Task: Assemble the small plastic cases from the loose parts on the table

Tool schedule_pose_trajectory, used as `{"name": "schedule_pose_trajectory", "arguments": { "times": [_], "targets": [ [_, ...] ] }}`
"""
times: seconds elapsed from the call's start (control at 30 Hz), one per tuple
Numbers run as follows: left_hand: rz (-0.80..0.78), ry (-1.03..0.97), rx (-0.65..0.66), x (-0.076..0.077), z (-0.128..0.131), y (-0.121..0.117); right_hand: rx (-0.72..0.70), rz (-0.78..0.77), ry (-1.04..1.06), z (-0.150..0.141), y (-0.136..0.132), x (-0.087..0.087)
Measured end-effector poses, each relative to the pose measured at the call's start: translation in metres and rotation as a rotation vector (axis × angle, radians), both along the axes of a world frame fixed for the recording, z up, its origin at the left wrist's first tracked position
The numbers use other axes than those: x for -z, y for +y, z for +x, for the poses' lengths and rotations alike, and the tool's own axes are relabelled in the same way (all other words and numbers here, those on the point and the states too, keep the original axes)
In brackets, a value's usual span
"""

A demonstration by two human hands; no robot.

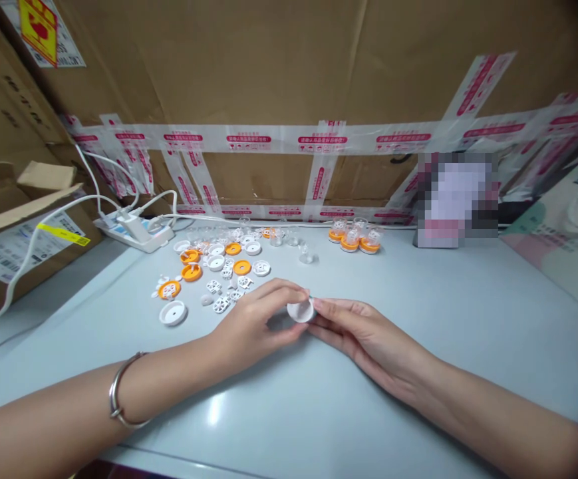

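Note:
Between my two hands, just above the table, is a small round white plastic cup-like part [299, 311]. My left hand [263, 313] grips it from the left, thumb below and fingers above. From the other side the fingertips of my right hand [363, 332] pinch its edge, where a bit of green shows. To the left lie loose parts: white round bases [173, 313], orange rings [191, 272], white gear-like pieces [221, 305] and clear domes [306, 254]. Several assembled orange-and-clear toys [350, 240] stand together behind my right hand.
A white power strip [136, 229] with cables sits at the back left, beside an open cardboard box [24, 233]. A large taped carton [249, 66] walls off the back. At the right are a blurred-out upright object [455, 199] and a pale printed package [568, 226].

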State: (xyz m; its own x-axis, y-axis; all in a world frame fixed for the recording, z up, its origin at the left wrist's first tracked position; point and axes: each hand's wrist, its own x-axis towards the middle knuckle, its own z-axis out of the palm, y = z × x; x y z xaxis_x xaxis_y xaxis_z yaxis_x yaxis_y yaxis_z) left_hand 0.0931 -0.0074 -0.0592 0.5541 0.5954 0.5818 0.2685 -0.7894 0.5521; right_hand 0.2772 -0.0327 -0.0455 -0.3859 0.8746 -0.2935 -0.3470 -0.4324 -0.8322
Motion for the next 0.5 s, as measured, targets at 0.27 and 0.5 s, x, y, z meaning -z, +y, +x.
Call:
{"name": "schedule_pose_trajectory", "arguments": {
  "times": [0.27,0.5],
  "targets": [
    [-0.234,0.167,0.040,-0.007,-0.004,-0.003,0.005,-0.036,-0.253,0.006,0.006,-0.005],
    [-0.356,0.257,0.070,-0.016,-0.009,-0.004,-0.076,0.174,-0.535,0.006,0.007,-0.005]
  ]
}}
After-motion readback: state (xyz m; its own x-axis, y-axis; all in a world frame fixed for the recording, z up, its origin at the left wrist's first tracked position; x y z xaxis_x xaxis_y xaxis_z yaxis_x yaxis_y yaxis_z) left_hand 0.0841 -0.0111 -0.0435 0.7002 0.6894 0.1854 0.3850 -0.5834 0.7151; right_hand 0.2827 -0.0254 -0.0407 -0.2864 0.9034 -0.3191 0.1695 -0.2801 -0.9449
